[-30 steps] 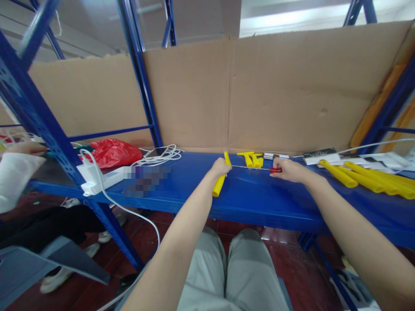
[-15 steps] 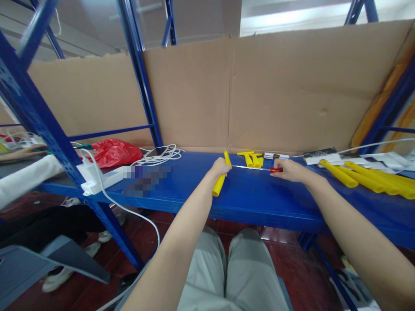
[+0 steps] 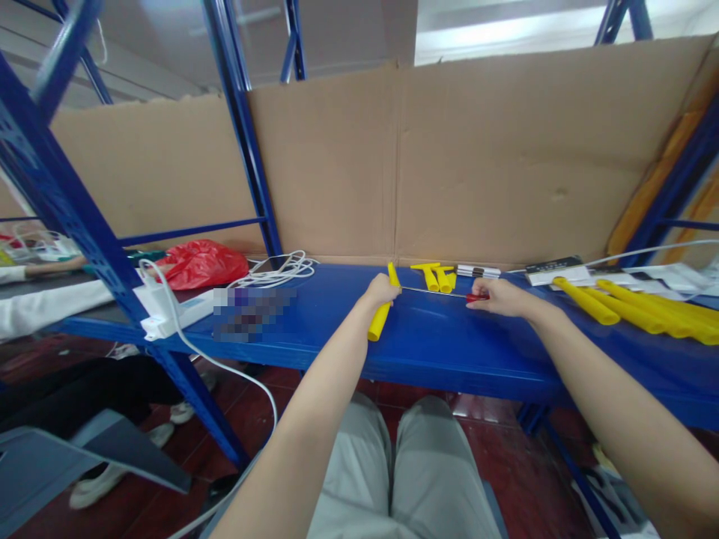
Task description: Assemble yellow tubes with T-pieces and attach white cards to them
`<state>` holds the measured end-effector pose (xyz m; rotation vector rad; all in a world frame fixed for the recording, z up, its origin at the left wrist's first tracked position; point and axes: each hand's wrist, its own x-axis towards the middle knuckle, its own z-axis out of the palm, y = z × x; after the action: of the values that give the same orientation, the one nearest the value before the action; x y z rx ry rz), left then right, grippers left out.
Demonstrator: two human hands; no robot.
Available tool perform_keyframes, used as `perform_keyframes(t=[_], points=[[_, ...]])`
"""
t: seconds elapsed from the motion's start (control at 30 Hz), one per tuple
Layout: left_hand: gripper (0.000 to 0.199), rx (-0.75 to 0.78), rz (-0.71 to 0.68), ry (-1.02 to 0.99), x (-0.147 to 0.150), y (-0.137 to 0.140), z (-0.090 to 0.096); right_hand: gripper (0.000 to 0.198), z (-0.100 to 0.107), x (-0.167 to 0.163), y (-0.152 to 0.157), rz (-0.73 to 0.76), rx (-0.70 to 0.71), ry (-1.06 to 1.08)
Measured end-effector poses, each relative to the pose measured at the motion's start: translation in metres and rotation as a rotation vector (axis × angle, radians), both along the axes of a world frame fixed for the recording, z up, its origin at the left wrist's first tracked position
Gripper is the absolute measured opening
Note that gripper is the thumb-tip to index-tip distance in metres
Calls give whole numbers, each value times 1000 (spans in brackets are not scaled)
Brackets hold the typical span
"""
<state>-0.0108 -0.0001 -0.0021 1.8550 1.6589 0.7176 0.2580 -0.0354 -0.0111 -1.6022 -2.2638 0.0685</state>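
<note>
My left hand (image 3: 383,288) is closed around a yellow tube (image 3: 380,322), which it holds tilted over the blue shelf. From the right, my right hand (image 3: 497,296) grips the red handle of a screwdriver (image 3: 435,291). The thin metal shaft runs level across to the tube, and its tip meets the tube's side by my left fingers. Whether a screw sits at the tip is too small to see. Just behind the shaft lie several short yellow T-shaped pieces (image 3: 431,277).
Several yellow tubes (image 3: 634,308) lie at right beside white packets and a black-and-white box (image 3: 555,269). At left are a red plastic bag (image 3: 205,264), a coiled white cable (image 3: 286,268) and a power strip (image 3: 180,311). Cardboard (image 3: 477,150) stands behind. A co-worker's sleeve (image 3: 56,308) shows far left.
The red screwdriver handle looks slightly turned in my right hand. My left hand and the tube stay in place. At far left the co-worker's arms have shifted.
</note>
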Motion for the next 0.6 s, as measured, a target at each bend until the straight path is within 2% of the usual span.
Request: perform_keyframes(t=[0.17, 0.2, 0.3, 0.37, 0.47, 0.6], points=[[8, 12, -1, 18, 0, 6, -2, 52, 7, -6, -9, 22, -273, 50], [8, 15, -3, 18, 0, 7, -3, 53, 7, -7, -10, 24, -271, 56], [9, 15, -4, 13, 0, 7, -3, 50, 6, -10, -10, 11, -127, 43], [8, 14, -2, 12, 0, 7, -4, 49, 5, -11, -10, -28, -85, 53], [7, 13, 5, 13, 0, 8, -4, 48, 4, -11, -10, -57, -199, 100], [9, 6, -2, 14, 1, 6, -3, 53, 5, -9, -9, -9, -294, 79]])
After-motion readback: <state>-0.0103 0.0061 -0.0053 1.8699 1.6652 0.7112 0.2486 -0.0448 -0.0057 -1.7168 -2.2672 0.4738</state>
